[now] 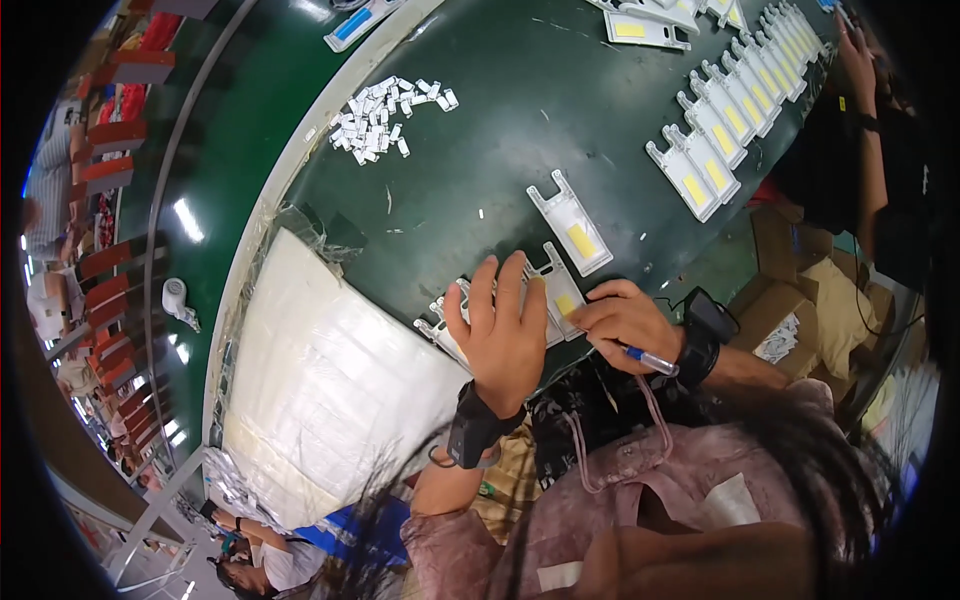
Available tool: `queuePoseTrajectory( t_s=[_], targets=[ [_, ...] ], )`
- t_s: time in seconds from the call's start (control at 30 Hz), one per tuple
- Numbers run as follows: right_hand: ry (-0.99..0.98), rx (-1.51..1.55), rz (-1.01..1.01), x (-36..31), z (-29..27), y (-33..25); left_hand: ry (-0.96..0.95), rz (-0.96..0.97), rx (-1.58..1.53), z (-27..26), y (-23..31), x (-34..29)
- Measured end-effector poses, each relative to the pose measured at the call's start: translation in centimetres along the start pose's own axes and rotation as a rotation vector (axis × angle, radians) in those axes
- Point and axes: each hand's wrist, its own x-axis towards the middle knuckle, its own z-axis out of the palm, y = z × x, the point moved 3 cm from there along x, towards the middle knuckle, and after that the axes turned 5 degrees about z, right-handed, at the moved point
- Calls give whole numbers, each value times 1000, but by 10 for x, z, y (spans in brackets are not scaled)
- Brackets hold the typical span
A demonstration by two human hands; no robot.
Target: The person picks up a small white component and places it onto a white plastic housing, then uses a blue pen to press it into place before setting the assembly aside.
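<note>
My left hand (503, 335) lies with its fingers stretched out over several white plastic parts (435, 327) at the near edge of the green table, partly hiding them. Under and beside its fingertips is a white plastic part with a yellow rectangle (565, 304). At that part's right edge is my right hand (628, 325), closed around a blue-and-clear pen (652, 360) whose back end sticks out toward the wrist. The pen's tip is hidden by the fingers. Just beyond both hands lies another white part with a yellow rectangle (580, 238), untouched.
Small white pieces (380, 120) form a loose pile at the far left. A row of white parts (735, 105) runs along the right edge, near a co-worker's arm (867, 150). A white wrapped stack (320, 370) covers the near left; an open carton (780, 325) stands at right.
</note>
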Motion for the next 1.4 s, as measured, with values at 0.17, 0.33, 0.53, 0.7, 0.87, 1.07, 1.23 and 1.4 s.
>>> queuePoseTrajectory(
  t_s=[0.17, 0.33, 0.53, 0.7, 0.87, 1.07, 1.23, 1.4],
  targets=[
    [52, 52, 52, -3, 1, 3, 26, 2, 15, 5, 7, 1],
    [60, 58, 45, -3, 2, 3, 10, -10, 57, 7, 16, 5],
    [87, 61, 62, -3, 0, 4, -35, 14, 145, 6, 28, 15],
    [73, 71, 56, -4, 1, 5, 20, -21, 33, 13, 18, -2],
    [49, 75, 60, -4, 4, 6, 110, -44, 42, 15, 16, -4],
    [61, 41, 46, -4, 4, 6, 128, 7, 90, 13, 16, -4],
    [43, 260, 151, -7, -1, 11, -96, 105, 104, 13, 12, -16],
    [167, 398, 345, 11, -22, 0, -159, 81, 40, 15, 16, -23]
  ],
)
